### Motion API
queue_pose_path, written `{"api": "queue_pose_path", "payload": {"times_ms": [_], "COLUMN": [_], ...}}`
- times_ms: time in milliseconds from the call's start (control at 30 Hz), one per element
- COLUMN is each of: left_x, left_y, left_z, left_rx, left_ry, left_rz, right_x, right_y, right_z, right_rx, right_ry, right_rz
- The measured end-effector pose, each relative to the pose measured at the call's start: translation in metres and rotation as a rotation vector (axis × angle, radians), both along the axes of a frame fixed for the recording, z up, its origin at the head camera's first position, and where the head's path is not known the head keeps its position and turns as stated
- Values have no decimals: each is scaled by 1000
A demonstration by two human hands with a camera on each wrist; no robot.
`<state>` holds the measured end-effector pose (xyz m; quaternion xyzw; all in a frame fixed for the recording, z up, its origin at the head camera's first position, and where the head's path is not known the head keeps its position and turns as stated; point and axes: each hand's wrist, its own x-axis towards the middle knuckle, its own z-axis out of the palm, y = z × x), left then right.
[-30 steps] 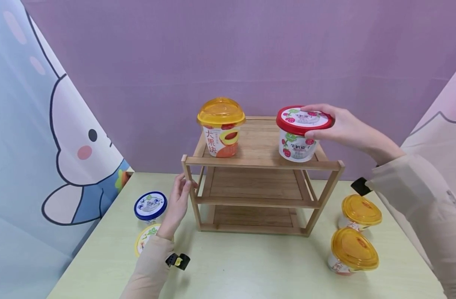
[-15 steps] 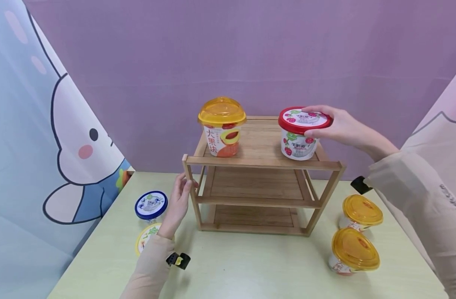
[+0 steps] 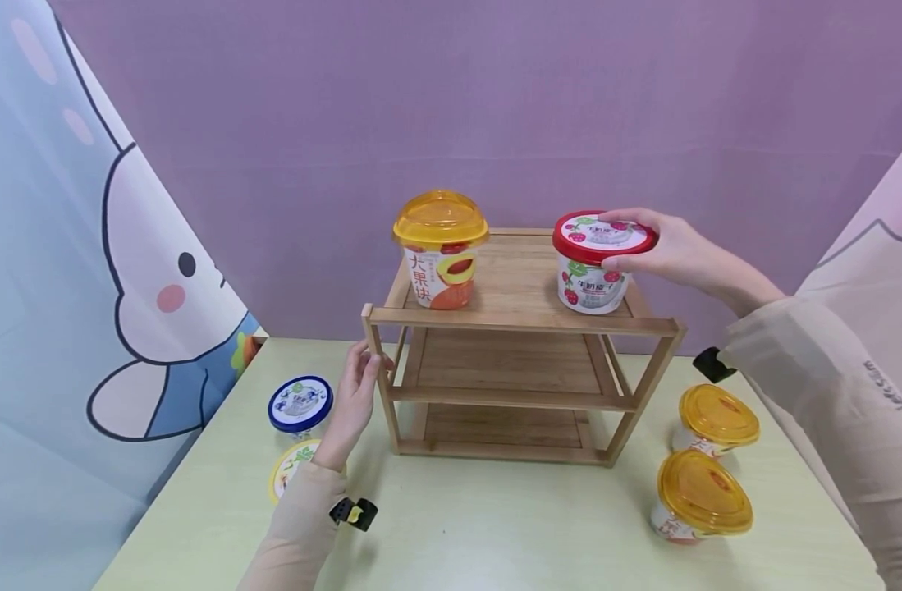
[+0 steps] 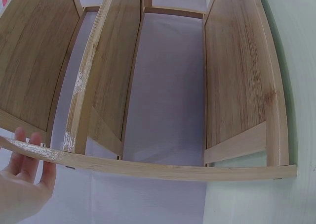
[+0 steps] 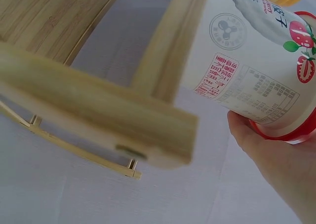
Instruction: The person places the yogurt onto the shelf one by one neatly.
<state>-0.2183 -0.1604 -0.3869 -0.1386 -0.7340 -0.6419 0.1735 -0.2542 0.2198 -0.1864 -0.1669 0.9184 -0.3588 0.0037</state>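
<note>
A white dessert cup with a red lid and strawberry pictures (image 3: 592, 283) is on the right side of the top shelf of a wooden three-tier rack (image 3: 524, 322). My right hand (image 3: 672, 250) grips its lid from the right, thumb in front and fingers over the top. In the right wrist view the cup's printed side (image 5: 261, 70) is beside the rack's corner. My left hand (image 3: 357, 402) holds the rack's left front post; in the left wrist view the fingers (image 4: 30, 157) reach around that post. On the top shelf's left side stands an orange-lidded peach cup (image 3: 441, 271).
Left of the rack, a blue-lidded cup (image 3: 300, 404) and a yellow-lidded cup (image 3: 288, 469), partly hidden by the left forearm, stand on the pale table (image 3: 451, 533). On the right are two orange-lidded cups (image 3: 719, 414). A purple curtain (image 3: 495, 107) hangs behind.
Both hands keep their places on the rack's post and the red-lidded cup. The right sleeve has shifted slightly left, and the whole view has drifted a little.
</note>
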Motion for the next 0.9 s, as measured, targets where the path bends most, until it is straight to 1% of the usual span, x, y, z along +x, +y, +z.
{"api": "queue_pose_path", "payload": {"times_ms": [200,433,567,633,833,900], "left_x": [1,2,3,4,15,18], "left_y": [0,1,1,2,8,9], "left_z": [1,3,5,7,21,24], "left_rx": [5,13,11,11,1,0], "left_ry": [-12,1,-6,-12,-26,-27], "left_rz": [1,-1,-1,0,14,12], "right_x": [-1,-1,-2,-3,-4,-4], "right_y": [2,6,7,7,9,9], "right_z": [-2,-2,-2,-2,-3,-4], "right_rx": [5,0,9,13,7,6], "right_ry": [-3,-24,-24,-24,-28,-27], "right_rz": [15,30,42,46,52,52]}}
